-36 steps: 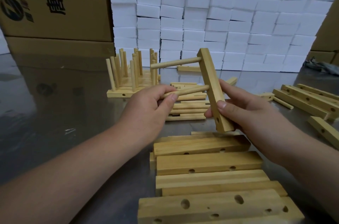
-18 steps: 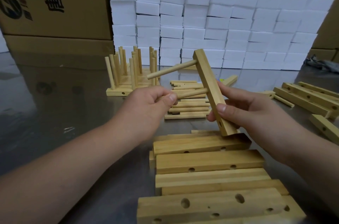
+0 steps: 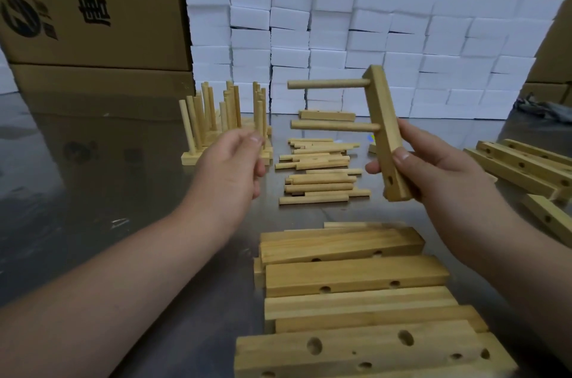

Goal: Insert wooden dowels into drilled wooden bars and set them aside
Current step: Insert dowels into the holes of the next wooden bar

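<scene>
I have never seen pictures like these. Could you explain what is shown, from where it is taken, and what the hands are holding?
There is no machine, only a person's two bare hands. The camera sits on the person's head and looks down at them. The right hand grips a wooden bar with two dowels set in it. The left hand is relaxed and holds nothing. On the metal table lie loose dowels, bare drilled bars nearest the camera, and finished bars with upright dowels farther back.
</scene>
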The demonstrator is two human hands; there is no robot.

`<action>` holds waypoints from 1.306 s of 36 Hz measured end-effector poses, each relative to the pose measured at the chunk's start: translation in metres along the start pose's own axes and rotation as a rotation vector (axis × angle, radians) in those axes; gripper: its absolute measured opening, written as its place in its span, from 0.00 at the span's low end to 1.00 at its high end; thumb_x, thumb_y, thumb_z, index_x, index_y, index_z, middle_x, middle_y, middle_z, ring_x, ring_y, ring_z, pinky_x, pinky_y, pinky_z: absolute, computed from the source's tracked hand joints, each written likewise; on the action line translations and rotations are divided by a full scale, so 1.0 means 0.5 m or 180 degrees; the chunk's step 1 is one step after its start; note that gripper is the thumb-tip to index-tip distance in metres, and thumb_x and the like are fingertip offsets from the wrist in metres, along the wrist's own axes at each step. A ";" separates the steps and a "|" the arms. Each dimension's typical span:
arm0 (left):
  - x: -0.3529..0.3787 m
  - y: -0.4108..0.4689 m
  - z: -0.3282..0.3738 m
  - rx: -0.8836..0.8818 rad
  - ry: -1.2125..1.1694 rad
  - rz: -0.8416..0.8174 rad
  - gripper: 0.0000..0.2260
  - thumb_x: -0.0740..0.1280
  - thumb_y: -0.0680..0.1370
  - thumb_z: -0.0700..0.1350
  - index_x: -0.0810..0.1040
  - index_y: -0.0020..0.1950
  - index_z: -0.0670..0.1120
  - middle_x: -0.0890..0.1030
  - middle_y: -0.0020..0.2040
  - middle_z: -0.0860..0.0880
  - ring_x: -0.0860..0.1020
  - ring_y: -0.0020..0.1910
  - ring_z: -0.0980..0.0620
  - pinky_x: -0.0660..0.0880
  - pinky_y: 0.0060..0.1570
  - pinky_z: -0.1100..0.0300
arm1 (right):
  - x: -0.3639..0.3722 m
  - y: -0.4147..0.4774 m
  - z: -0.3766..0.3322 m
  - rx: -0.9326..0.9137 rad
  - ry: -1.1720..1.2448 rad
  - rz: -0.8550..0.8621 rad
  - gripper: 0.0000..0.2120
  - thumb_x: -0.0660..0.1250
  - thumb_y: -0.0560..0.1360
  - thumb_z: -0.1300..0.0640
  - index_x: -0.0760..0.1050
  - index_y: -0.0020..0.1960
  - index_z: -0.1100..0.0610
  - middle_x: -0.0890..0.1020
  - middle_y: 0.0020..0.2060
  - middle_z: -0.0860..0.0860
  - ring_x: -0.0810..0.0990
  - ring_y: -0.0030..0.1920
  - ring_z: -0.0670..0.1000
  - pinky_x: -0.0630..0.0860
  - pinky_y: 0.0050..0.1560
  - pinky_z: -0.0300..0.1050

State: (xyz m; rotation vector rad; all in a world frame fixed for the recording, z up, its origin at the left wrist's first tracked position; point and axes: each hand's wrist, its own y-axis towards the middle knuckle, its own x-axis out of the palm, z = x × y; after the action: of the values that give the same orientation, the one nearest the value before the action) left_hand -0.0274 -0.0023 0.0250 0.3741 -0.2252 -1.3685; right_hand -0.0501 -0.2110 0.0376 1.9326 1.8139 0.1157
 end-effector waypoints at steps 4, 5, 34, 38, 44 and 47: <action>0.001 0.007 0.000 0.0006 0.0037 0.0279 0.09 0.56 0.81 0.45 0.74 0.45 0.53 0.73 0.34 0.51 0.68 0.23 0.59 0.66 0.23 0.68 | 0.000 -0.004 0.000 0.0060 -0.0053 -0.0054 0.17 0.56 0.80 0.55 0.72 0.57 0.33 0.83 0.39 0.45 0.78 0.39 0.39 0.72 0.48 0.44; 0.001 0.008 0.000 -0.0011 0.0016 0.0303 0.09 0.57 0.81 0.45 0.74 0.46 0.54 0.73 0.34 0.51 0.68 0.23 0.59 0.66 0.23 0.68 | 0.000 -0.005 -0.001 0.0070 -0.0063 -0.0073 0.17 0.55 0.80 0.56 0.73 0.56 0.34 0.83 0.38 0.45 0.77 0.37 0.39 0.71 0.47 0.44; 0.001 0.002 -0.016 0.0404 0.0661 -0.0058 0.13 0.60 0.79 0.49 0.79 0.38 0.55 0.65 0.23 0.55 0.63 0.23 0.59 0.64 0.25 0.64 | 0.012 -0.014 -0.009 -0.0042 -0.0114 -0.0297 0.15 0.59 0.78 0.56 0.74 0.55 0.36 0.74 0.27 0.45 0.68 0.26 0.44 0.66 0.23 0.33; 0.001 0.007 -0.018 0.0125 0.0380 -0.0173 0.14 0.59 0.79 0.51 0.81 0.37 0.54 0.63 0.24 0.55 0.61 0.24 0.55 0.62 0.31 0.59 | 0.014 -0.014 -0.007 -0.0030 -0.0157 -0.0362 0.16 0.58 0.79 0.56 0.73 0.55 0.34 0.74 0.28 0.44 0.68 0.26 0.43 0.66 0.24 0.33; 0.002 0.020 -0.011 -0.0282 -0.0247 -0.0161 0.14 0.52 0.81 0.53 0.76 0.48 0.54 0.76 0.26 0.54 0.72 0.23 0.58 0.70 0.23 0.68 | 0.024 -0.008 -0.001 -0.0002 -0.0104 -0.0058 0.13 0.55 0.80 0.55 0.71 0.58 0.41 0.77 0.29 0.41 0.71 0.26 0.40 0.68 0.25 0.30; -0.005 0.026 -0.028 -0.0276 0.0438 -0.0248 0.11 0.54 0.81 0.47 0.76 0.50 0.55 0.78 0.34 0.56 0.74 0.32 0.59 0.69 0.31 0.67 | 0.009 0.003 0.008 0.0101 -0.0064 0.0302 0.12 0.53 0.81 0.54 0.72 0.60 0.45 0.78 0.29 0.41 0.71 0.26 0.40 0.71 0.29 0.34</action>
State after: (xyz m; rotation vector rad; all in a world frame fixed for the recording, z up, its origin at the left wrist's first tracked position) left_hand -0.0110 0.0040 0.0173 0.4061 -0.0377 -1.4178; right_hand -0.0466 -0.2077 0.0336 2.0351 1.7212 0.0993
